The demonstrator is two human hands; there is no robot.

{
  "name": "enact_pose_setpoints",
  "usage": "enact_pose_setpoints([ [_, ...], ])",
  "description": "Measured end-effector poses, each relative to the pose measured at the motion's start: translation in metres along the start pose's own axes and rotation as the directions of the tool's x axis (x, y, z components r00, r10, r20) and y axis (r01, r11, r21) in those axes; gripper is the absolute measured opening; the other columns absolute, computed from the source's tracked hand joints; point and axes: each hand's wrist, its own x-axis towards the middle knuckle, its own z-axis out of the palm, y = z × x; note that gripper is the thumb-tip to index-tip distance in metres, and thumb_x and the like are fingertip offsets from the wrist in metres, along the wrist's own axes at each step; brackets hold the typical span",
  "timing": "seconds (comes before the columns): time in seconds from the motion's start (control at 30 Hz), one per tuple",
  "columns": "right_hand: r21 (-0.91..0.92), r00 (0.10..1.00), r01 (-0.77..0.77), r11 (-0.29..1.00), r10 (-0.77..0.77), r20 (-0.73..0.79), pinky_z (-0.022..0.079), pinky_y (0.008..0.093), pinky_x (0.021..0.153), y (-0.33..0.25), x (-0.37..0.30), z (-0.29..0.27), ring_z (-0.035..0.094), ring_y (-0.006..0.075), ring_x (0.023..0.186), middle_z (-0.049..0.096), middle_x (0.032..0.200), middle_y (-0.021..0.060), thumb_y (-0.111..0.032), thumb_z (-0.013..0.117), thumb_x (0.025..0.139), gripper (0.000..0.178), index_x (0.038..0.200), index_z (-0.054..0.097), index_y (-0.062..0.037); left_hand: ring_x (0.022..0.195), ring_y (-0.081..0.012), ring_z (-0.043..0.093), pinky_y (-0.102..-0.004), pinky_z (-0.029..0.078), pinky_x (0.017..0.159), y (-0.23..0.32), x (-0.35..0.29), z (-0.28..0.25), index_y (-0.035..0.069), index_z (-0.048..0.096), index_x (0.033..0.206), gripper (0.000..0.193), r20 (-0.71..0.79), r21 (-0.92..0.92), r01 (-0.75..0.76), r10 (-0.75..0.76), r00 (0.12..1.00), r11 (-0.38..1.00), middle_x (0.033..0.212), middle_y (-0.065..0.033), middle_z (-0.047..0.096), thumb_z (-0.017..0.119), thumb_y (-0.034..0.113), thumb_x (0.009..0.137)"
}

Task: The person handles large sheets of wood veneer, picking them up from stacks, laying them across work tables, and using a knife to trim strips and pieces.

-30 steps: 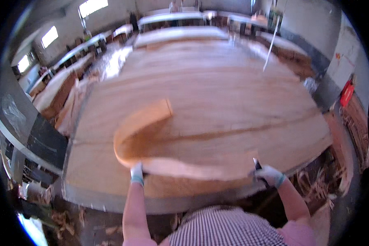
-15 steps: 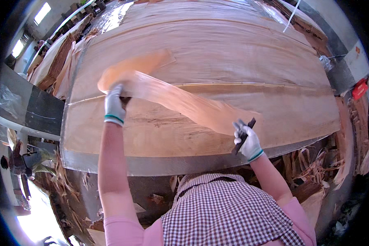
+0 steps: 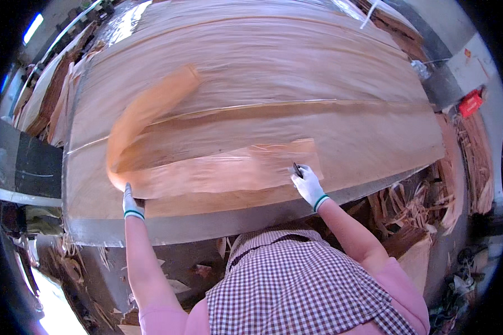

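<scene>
A long, thin strip of orange-pink wood veneer [image 3: 223, 170] lies across the near part of a large wooden sheet [image 3: 374, 134]. At its left end the strip bends over in a loop, and its blurred tail reaches away toward the far side. My left hand [image 3: 133, 202], in a white glove with a green-edged cuff, is closed on the strip's near edge by the bend; some fingers are hidden. In a matching glove, my right hand [image 3: 308, 185] grips a dark, narrow hand tool [image 3: 298, 170] just over the strip's right end. The tool's kind is unclear.
The sheet rests on a grey-edged table [image 3: 218, 226]. Torn veneer scraps [image 3: 408, 204] hang and pile at the right below the edge. Stacked veneer [image 3: 50, 106] stands at the far left. A red object [image 3: 470, 103] sits at the far right.
My left hand has come down toward the near edge with the strip, which now lies flatter and bends at the left. My right hand has shifted slightly left, still holding the tool.
</scene>
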Motion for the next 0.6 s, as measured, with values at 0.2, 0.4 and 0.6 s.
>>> enact_pose_setpoints([
  [0.2,0.304,0.969,-0.245,0.921,0.237,0.066,0.040,0.0269,0.051,-0.046,0.015,-0.019,0.050,0.0096,0.055,0.054,0.064,0.0006,-0.020,0.058,0.089,0.018,0.083,0.057,-0.0030,0.090,-0.0240,0.063,-0.0392,0.056,0.076,-0.029,-0.033,0.004,0.012,0.050,0.124,0.040,-0.025,0.146,-0.183,0.189,0.982,0.972,0.105,-0.0080,0.063,0.063,0.016,0.086],
  [0.4,0.140,0.978,-0.207,0.968,0.201,0.058,0.046,0.0314,0.066,0.000,0.024,-0.001,0.059,0.0186,0.070,0.061,0.074,0.0075,-0.018,0.058,0.086,0.021,0.100,0.065,-0.0038,0.089,-0.0170,0.061,-0.0308,0.053,0.073,-0.022,-0.036,0.033,0.008,0.052,0.120,0.039,0.085,0.154,-0.374,0.365,0.927,0.915,0.107,-0.0044,0.061,0.056,-0.006,0.084],
  [0.6,0.009,0.997,-0.080,0.997,0.080,0.013,0.046,0.0348,0.075,-0.018,0.006,0.023,0.061,0.0251,0.082,0.063,0.091,0.0132,-0.014,0.057,0.086,0.022,0.103,0.063,-0.0021,0.087,-0.0167,0.061,-0.0298,0.052,0.072,-0.027,-0.035,0.017,0.008,0.054,0.120,0.042,-0.145,0.110,-0.407,0.420,0.896,0.907,0.107,-0.0046,0.062,0.055,-0.010,0.083],
])
